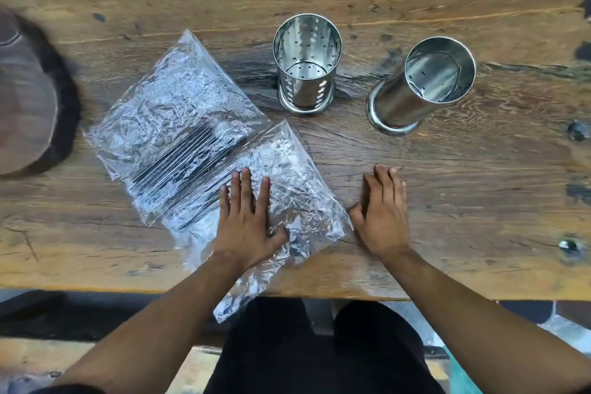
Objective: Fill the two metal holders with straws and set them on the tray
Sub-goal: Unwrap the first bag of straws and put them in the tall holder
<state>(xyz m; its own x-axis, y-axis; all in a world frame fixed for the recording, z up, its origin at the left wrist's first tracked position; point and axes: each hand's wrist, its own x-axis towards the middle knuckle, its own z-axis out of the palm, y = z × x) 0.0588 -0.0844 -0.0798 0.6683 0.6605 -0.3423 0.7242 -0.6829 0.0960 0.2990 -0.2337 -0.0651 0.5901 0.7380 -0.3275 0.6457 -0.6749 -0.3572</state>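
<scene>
Judging by both holders [306, 64] [422, 83] standing empty at upper centre, filling is not yet begun: the bag of straws [192, 150] at centre left is pressed by the flat, spread left hand [248, 217], the right hand [382, 211] lies flat with fingers together on the table [479, 201], and the bag must be opened next.

light: even, bright | glare: plastic bag [179, 125] | blur: left edge | edges: wide-angle bowing

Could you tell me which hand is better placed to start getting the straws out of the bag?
Probably the left hand: it already rests flat on the plastic bag, right beside the dark straws. The right hand lies on the bare table, off the bag's edge.
</scene>
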